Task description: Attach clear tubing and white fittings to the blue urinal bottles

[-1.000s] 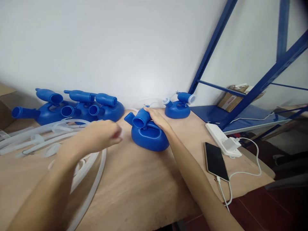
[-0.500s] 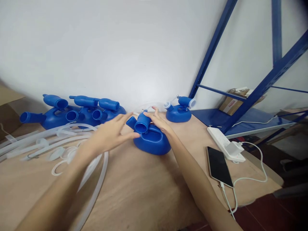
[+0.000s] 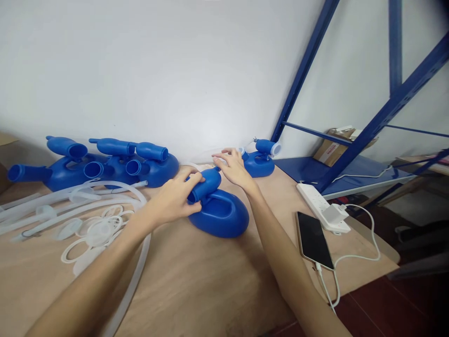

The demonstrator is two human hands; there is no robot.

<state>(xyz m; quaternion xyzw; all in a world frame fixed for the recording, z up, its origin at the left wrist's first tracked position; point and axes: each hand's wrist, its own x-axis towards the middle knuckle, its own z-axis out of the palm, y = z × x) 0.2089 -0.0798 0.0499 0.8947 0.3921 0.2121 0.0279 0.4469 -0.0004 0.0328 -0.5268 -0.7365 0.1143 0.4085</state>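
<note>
A blue plastic bottle (image 3: 224, 223) with a built-in handle stands on the table in front of me. Above its neck lies a blue funnel-shaped cup (image 3: 206, 183), tilted with its narrow end pointing away. My left hand (image 3: 180, 196) is closed round the cup's wide mouth, thumb below and fingers on top, hiding the bottle's neck. At the cup's narrow end, my right hand (image 3: 231, 168) pinches a clear tube (image 3: 197, 165), partly hidden by the fingers. Just behind that hand stands a similar blue bottle (image 3: 259, 164) with white rings on its openings.
Several blue bottles (image 3: 159, 169) with cups on top line the wall at left. Clear hoses (image 3: 142, 262) and white rings (image 3: 100, 232) lie before them. At right are a phone (image 3: 315, 240), a power strip (image 3: 314, 199) and a blue metal shelf (image 3: 365, 178).
My left hand has closed on the cup's wide mouth. My right hand has shifted from the cup's body to its narrow end. The cup has turned, with its mouth now farther left.
</note>
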